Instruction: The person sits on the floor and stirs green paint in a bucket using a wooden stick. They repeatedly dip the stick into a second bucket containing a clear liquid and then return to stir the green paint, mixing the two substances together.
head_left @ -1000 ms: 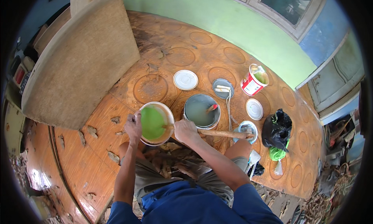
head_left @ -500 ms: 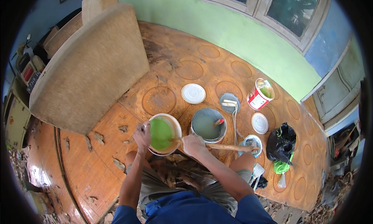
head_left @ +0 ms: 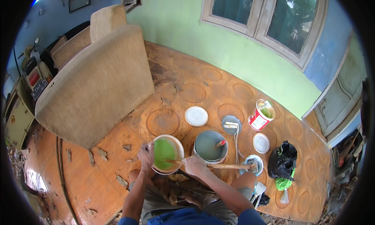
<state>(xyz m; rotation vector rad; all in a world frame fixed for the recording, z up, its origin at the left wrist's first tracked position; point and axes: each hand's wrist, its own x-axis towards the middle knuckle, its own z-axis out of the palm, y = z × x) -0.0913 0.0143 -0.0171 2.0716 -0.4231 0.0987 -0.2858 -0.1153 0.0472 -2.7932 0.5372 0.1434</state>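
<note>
My left hand [head_left: 147, 154] grips the left rim of a white bucket of light green liquid [head_left: 164, 151]. My right hand [head_left: 195, 166] is closed on a long wooden stick [head_left: 228, 166], whose left end dips into the green liquid; its right part lies over a small tub [head_left: 250, 160]. Right of the green bucket stands a bucket of grey-blue liquid [head_left: 205, 145] with a red-tipped brush in it. Behind them are a white lid [head_left: 196, 116], a grey lid [head_left: 230, 119] bearing rollers, a red-and-white bucket [head_left: 257, 119] and another white lid [head_left: 261, 143].
A large beige upholstered piece [head_left: 93, 88] stands at left, a scooter [head_left: 35, 74] behind it and a hose [head_left: 60, 166] before it. A green wall [head_left: 172, 26] with a window and a door [head_left: 338, 100] bound the tiled floor. Black bags [head_left: 281, 158] lie at right; dry leaves [head_left: 102, 154] are scattered.
The view has tilted up, so the buckets and hands appear lower and more wall and window show. My hands stay on the bucket rim and the stick.
</note>
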